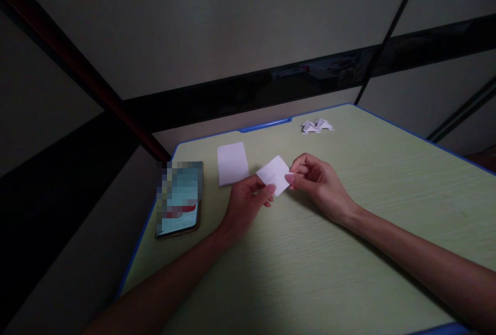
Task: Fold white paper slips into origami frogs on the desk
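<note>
Left fingers [265, 192] and right fingers [297, 180] pinched opposite sides of the folded paper [276, 168]. Between them, edges likely needed aligning before firm creasing.

From here I can see a small white paper [277, 170], folded and turned like a diamond, one corner pointing away. A short line slants across its face. It sits pinched between the left hand [248, 203] and the right hand [320, 184], thumbs on top.

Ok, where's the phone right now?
In the head view, the phone lies near the left edge of the table, left of the flat white paper.
</note>
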### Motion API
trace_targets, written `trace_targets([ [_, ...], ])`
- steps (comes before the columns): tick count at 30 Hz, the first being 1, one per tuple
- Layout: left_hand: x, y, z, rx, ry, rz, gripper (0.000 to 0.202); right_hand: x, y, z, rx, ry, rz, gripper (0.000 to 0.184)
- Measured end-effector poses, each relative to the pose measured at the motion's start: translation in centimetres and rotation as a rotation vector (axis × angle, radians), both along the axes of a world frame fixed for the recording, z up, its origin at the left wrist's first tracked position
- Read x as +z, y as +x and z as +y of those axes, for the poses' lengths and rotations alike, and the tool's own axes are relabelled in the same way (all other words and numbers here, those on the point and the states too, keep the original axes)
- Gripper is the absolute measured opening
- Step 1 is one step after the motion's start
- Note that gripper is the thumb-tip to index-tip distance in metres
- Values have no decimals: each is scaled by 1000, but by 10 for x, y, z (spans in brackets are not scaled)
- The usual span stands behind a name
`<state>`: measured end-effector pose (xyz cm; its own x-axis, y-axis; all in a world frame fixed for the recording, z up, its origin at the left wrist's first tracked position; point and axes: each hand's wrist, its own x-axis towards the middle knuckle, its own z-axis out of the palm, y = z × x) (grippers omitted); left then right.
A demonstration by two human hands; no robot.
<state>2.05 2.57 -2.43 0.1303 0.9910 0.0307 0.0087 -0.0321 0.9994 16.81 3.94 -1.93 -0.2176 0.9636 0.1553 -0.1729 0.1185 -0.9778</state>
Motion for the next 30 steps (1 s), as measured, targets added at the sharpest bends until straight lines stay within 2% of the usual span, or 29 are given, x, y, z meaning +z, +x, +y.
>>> trace_targets([
  [3, 0, -1, 1, 11, -9, -9, 18, 0, 0, 0, 64, 22, -68, 18],
  [5, 0, -2, 2, -3, -7, 6, 18, 0, 0, 1, 54, 49, -95, 16],
  [8, 1, -3, 2, -83, -37, 51, 12, -1, 1, 1, 22, 87, -122, 11],
  [11, 1, -3, 2, -132, -62, 85, 10, -2, 1, 0, 49, 87, -129, 10],
  [15, 2, -2, 1, -69, -61, 54, 11, -3, 0, -1, 84, 50, -110, 21],
  [18, 2, -2, 1, -23, -65, 25, 11, -3, -1, 0, 61, 55, -112, 28],
  [25, 0, -4, 3, -65, -72, 19, 12, -5, -1, -2, 48, 119, -197, 11],
  [30, -2, -5, 3, -78, -79, -8, 12, -3, 2, -5, 25, 275, -321, 9],
])
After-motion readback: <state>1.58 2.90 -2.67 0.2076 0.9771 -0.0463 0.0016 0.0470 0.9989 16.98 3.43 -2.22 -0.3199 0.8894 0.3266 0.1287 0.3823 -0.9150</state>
